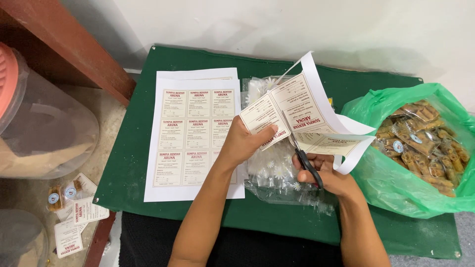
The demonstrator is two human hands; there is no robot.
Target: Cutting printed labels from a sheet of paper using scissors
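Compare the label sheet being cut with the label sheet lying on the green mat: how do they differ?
The held sheet is lifted, gripped by the left hand, while the flat sheet lies on the green mat. The held sheet is partly cut by scissors in the right hand, with strips curling off; the flat sheet is whole. The held sheet's print is turned away; the flat sheet's reads upright. Both carry cream rectangular labels.

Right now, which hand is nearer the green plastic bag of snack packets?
Right. The right hand, working black-handled scissors, sits just beside the green plastic bag; the left hand holds the label sheet farther away.
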